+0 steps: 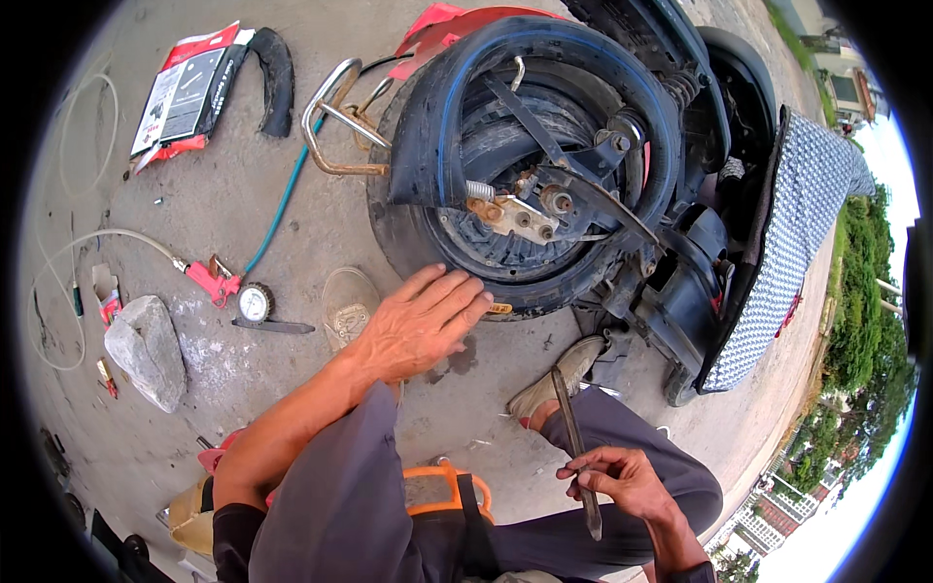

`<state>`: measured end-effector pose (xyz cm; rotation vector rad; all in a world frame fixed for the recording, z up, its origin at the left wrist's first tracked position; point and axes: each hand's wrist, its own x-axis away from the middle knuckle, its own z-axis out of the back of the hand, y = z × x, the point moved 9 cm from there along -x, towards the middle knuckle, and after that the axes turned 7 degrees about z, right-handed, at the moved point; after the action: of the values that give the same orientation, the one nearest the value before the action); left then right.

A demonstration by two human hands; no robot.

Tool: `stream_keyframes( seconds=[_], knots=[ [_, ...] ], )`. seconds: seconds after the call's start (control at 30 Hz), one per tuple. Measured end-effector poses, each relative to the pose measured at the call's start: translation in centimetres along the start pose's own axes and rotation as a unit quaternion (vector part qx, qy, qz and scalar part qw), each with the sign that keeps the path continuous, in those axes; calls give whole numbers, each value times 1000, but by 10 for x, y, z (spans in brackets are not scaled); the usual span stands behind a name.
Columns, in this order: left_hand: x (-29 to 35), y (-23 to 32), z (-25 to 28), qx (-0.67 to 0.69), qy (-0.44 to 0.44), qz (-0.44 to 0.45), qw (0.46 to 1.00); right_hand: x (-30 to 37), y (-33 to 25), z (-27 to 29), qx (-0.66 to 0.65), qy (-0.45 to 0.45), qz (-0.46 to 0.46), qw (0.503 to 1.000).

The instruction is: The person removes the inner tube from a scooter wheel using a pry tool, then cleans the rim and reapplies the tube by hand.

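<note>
A scooter lies on its side with its rear wheel toward me. My left hand (428,325) rests on the near edge of the black tyre (394,233), fingers stretched out flat and holding nothing. Looped over the wheel is a black inner tube (425,136) with a blue line along it. My right hand (622,481), above my right thigh, grips a flat metal tyre lever (567,413) that stands tilted. Brake parts and a rusty metal bracket (515,216) cover the middle of the wheel.
On the ground at left are a red inflator gun (216,282) with a gauge (256,303), another tyre lever (274,326), a grey stone (146,352), a printed package (190,92) and a curved rubber piece (276,83). The scooter's silver-patterned seat (787,243) is at right.
</note>
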<state>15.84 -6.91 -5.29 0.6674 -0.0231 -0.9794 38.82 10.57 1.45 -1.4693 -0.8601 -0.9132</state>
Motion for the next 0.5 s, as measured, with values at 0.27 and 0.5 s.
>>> stream_keyframes(
  seconds=[0.27,0.5],
  knots=[
    [-10,-12,-20,-116,8,37,992,-5,-59,24,368,122,166,907],
    [-19,-4,-12,-83,21,31,996,2,-107,28,578,97,155,795]
  ],
)
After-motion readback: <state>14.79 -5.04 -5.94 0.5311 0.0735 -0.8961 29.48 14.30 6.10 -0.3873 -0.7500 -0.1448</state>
